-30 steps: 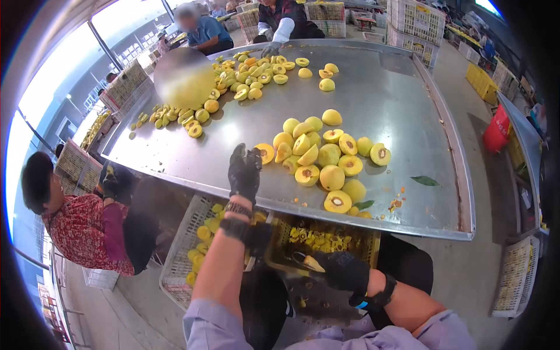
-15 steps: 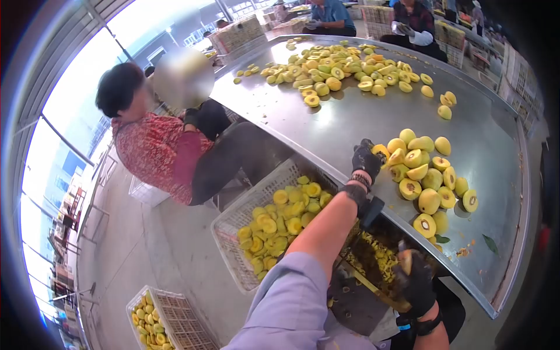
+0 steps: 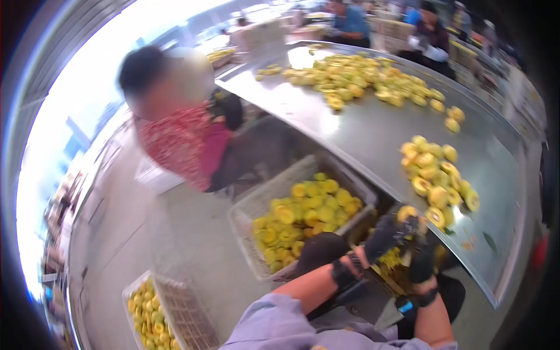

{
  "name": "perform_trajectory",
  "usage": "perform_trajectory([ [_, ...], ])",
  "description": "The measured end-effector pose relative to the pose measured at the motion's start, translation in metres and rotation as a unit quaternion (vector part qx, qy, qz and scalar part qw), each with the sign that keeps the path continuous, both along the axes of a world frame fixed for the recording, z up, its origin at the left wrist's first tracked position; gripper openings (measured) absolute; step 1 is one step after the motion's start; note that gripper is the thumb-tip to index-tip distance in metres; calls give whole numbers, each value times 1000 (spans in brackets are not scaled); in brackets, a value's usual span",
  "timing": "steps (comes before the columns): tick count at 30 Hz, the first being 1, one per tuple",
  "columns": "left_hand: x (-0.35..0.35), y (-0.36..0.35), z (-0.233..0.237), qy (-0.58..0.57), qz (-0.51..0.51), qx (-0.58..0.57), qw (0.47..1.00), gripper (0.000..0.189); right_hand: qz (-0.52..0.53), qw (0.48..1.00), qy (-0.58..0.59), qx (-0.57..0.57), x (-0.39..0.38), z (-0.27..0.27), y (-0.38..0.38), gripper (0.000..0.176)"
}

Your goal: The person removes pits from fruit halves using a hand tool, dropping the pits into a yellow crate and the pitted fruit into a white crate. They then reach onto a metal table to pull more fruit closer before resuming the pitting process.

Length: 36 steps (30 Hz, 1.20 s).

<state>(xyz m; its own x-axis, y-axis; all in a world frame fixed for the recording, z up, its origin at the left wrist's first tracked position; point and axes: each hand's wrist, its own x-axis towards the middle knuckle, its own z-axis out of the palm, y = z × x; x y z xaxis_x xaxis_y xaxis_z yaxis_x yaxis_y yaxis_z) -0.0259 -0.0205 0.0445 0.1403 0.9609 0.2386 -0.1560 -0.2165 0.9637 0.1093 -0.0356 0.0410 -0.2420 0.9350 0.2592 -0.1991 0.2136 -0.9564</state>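
Observation:
In dark gloves, my two hands meet just off the near edge of the metal table. My left hand (image 3: 385, 235) is closed around a halved yellow fruit, likely a peach half (image 3: 406, 213), cut face showing. Close against it, my right hand (image 3: 422, 259) is closed too, its fingers blurred; what it grips is hard to make out. Below both hands is a dark container with yellow scraps (image 3: 392, 267). A heap of halved yellow fruit (image 3: 433, 179) lies on the table beyond them, some halves with dark centres.
The metal table (image 3: 361, 143) carries a larger fruit pile (image 3: 356, 76) at its far side. A crate of fruit halves (image 3: 242, 224) stands left of my hands, another crate (image 3: 184, 309) on the floor. A person in a red patterned top (image 3: 175, 137) sits at left; others work behind.
My left hand has drawn back from the heap on the table with a fruit half and now meets my right hand. The view has shifted and blurred.

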Motion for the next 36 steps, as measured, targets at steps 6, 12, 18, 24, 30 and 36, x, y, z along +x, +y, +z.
perform_trajectory([
  [6,-11,1,-32,-303,35,-142,942,44,-150,942,-266,138,-1,-21,3,28],
  [12,0,-11,-14,-181,10,-75,981,54,-96,907,-383,146,20,-18,0,38],
  [18,23,-8,-14,-9,85,-18,996,52,-75,892,-427,127,30,-18,5,37],
  [24,19,1,-38,138,136,75,978,43,-34,885,-448,124,36,-23,9,34],
  [30,17,2,-56,253,167,116,946,42,2,900,-429,78,37,-15,4,32],
  [36,17,-7,-37,10,68,-86,994,40,63,961,-261,62,45,-29,4,30],
])
